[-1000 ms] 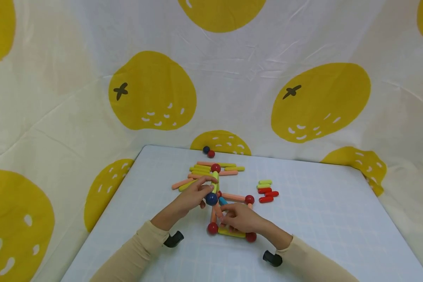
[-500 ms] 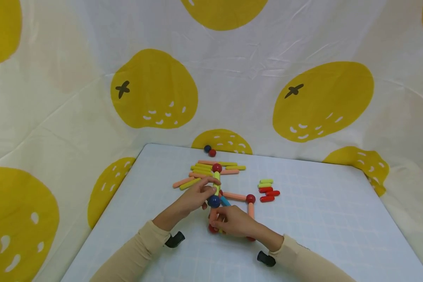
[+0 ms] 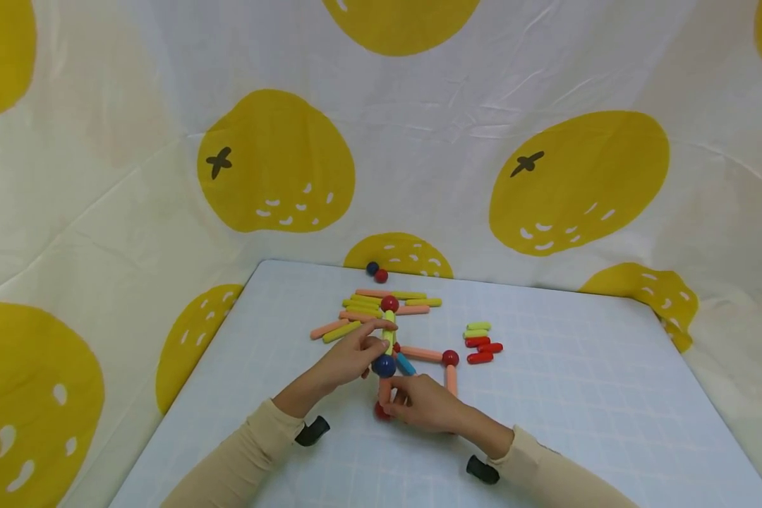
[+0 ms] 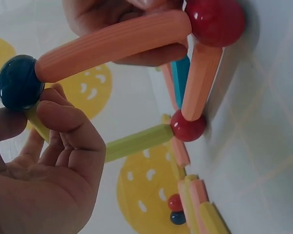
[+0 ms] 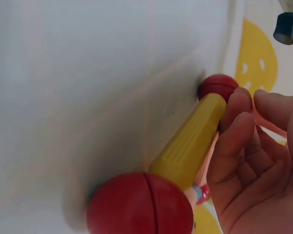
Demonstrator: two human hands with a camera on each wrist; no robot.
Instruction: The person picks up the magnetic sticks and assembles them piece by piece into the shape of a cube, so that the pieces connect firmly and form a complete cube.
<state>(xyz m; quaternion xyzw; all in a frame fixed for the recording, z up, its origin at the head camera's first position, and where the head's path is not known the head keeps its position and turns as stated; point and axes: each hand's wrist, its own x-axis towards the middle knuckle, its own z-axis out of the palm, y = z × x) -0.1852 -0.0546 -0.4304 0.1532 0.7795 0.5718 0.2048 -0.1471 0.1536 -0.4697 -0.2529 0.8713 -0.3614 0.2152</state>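
A frame of magnetic rods and balls stands on the table. My left hand (image 3: 343,360) pinches a lime rod (image 3: 389,340) beside the blue ball (image 3: 384,365) at the frame's raised near corner. From that ball a peach rod (image 4: 115,44) runs down to a red ball (image 4: 217,22) on the table. My right hand (image 3: 428,403) pinches this rod near its lower end. The base has more peach rods, a yellow rod (image 5: 190,139) and a near-right red ball (image 5: 139,207), which my right hand hides in the head view. A blue rod (image 3: 406,364) lies inside the base.
Behind the frame lie several loose peach and yellow rods (image 3: 343,331). To the right are short red rods (image 3: 480,358) and short lime rods (image 3: 478,327). A loose blue ball (image 3: 372,268) and red ball (image 3: 381,276) sit at the table's back edge, before a fruit-print cloth.
My right hand has moved left with the peach rod, whose slanted lower end has swung onto the near-left red ball. My left hand has stayed at the blue ball.
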